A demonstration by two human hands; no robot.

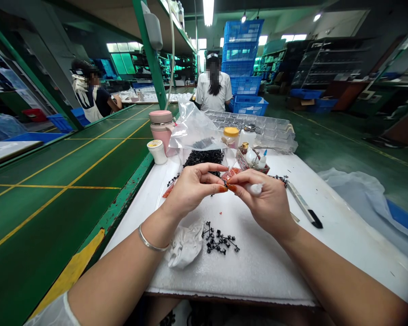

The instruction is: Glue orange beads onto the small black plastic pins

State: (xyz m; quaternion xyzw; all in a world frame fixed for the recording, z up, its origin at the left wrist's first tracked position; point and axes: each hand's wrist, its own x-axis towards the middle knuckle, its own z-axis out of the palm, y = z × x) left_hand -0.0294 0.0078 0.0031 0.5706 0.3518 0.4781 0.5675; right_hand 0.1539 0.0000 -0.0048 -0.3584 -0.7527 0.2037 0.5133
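Observation:
My left hand (pixel 193 185) is closed in a pinch, thumb and fingertips on a tiny black piece (pixel 225 183). The fingertips of my right hand (pixel 267 199) meet it at the same spot. A small white plastic bottle (pixel 255 188) is tucked in my right hand, mostly hidden by the fingers. Below my hands lies a loose cluster of black stemmed pieces (pixel 219 240), beside a crumpled white cloth (pixel 186 244). Behind my hands is a heap of similar black pieces (pixel 204 157). A red-orange packet (pixel 231 173) shows between my hands.
A clear bag (pixel 197 127), pink flask (pixel 161 129), white tub (pixel 157 151), yellow-lidded jar (pixel 230 136), small bottle tray (pixel 263 168) and clear compartment boxes (pixel 275 129) stand behind. A utility knife (pixel 304 204) lies right. The green belt (pixel 71 181) runs left; two people sit beyond.

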